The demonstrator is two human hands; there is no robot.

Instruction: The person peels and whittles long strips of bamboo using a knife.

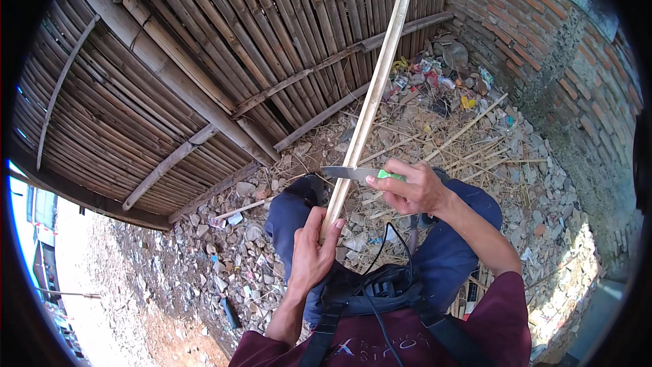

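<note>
A long split bamboo strip (pixel 375 95), pale and grooved along its inner side, rises at a slant in front of me. My left hand (pixel 314 248) is closed round its lower end. In my right hand (pixel 415 189) is a knife (pixel 339 172), its green handle (pixel 392 175) partly hidden by my fingers. The grey blade points left and lies across the strip, a little above my left hand. Whether the edge has entered the bamboo I cannot tell.
A bamboo-slat wall (pixel 272 20) stands ahead and left, with a brick wall (pixel 523 34) on the right. Thin bamboo offcuts (pixel 468 153) lie on stony ground. Litter (pixel 435 78) gathers in the far corner. A black cable (pixel 377 248) hangs near my knees.
</note>
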